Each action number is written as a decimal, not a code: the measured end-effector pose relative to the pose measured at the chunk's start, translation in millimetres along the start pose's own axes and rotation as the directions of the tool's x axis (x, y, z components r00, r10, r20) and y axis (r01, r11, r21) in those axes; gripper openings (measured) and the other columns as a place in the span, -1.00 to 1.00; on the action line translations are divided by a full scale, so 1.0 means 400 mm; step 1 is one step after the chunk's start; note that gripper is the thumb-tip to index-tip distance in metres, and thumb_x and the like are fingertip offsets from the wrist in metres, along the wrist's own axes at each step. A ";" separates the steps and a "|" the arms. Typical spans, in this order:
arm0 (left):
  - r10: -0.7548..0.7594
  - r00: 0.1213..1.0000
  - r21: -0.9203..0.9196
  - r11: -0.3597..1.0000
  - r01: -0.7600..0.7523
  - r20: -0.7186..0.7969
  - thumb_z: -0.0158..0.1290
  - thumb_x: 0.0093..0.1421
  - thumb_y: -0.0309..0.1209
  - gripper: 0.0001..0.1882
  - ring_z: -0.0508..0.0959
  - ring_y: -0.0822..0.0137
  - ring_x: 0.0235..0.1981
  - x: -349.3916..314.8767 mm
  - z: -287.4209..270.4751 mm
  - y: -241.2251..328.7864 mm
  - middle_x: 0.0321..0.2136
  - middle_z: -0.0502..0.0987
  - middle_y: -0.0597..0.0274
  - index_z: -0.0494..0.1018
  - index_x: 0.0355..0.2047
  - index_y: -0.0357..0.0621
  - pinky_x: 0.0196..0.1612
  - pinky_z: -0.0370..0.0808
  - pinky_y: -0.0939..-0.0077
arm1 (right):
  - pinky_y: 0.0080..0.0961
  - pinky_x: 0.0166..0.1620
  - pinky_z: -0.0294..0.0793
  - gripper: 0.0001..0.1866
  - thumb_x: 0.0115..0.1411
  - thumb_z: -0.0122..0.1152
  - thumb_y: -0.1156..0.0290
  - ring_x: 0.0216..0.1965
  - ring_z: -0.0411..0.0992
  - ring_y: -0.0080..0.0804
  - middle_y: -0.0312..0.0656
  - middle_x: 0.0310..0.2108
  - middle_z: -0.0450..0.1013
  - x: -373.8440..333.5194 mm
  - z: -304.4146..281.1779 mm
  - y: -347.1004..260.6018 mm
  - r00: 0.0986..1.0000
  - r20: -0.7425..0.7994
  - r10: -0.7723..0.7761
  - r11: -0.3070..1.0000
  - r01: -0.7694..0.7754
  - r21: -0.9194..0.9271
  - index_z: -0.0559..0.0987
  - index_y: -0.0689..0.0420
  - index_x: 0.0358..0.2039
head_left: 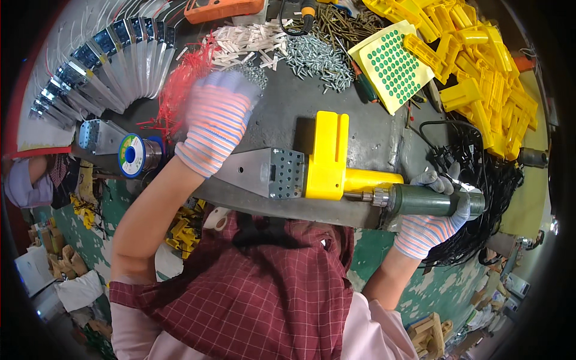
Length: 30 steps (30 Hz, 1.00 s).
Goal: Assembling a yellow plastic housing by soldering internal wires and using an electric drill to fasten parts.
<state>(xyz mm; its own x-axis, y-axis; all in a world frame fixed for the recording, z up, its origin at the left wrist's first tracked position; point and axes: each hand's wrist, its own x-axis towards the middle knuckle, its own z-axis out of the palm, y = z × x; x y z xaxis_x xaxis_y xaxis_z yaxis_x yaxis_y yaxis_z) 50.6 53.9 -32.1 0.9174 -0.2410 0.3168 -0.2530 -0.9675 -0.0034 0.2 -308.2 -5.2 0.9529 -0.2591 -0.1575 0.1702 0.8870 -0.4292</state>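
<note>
My right hand (447, 207), in a striped glove, grips a green power screwdriver (423, 200) lying sideways, its bit end pointing left at a yellow plastic handle part (326, 159). The bit's tip is close to the yellow part; whether they touch I cannot tell. Joined to or butted against that part is a flat metal body (255, 170) with a perforated end. My left hand (222, 114), gloved too, reaches past the metal body to a small heap of shiny metal bits (255, 75). Motion smears its fingers, so what they hold is hidden.
Silver screws (321, 60), white strips (246, 42) and red ties (180, 90) lie along the back. A sheet of green dot stickers (393, 66) lies before piled yellow parts (480, 78). Black cables (474, 174) heap up at right. A solder spool (135, 155) and fanned metal bodies (108, 66) are left.
</note>
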 end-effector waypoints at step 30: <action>-0.184 0.952 -0.548 0.836 0.021 -0.245 0.26 -0.07 -0.46 -0.79 0.51 0.07 -0.21 -0.217 -0.058 0.247 -0.28 0.50 0.21 0.51 -0.38 -0.02 -0.09 0.43 0.17 | -0.23 0.20 0.31 -0.31 0.10 0.33 0.21 -0.28 0.37 -0.40 -0.24 -0.40 0.40 -0.002 0.003 -0.006 0.997 0.071 0.021 0.999 -0.019 -0.035 0.37 0.30 0.17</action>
<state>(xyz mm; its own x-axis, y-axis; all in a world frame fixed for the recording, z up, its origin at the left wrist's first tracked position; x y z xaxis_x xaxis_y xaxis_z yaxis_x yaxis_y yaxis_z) -61.4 -19.1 -38.0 0.8447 -0.0327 0.5343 -0.3612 -0.7715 0.5238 -0.7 -309.4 -2.9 0.9717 -0.2126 -0.1029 0.1436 0.8776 -0.4574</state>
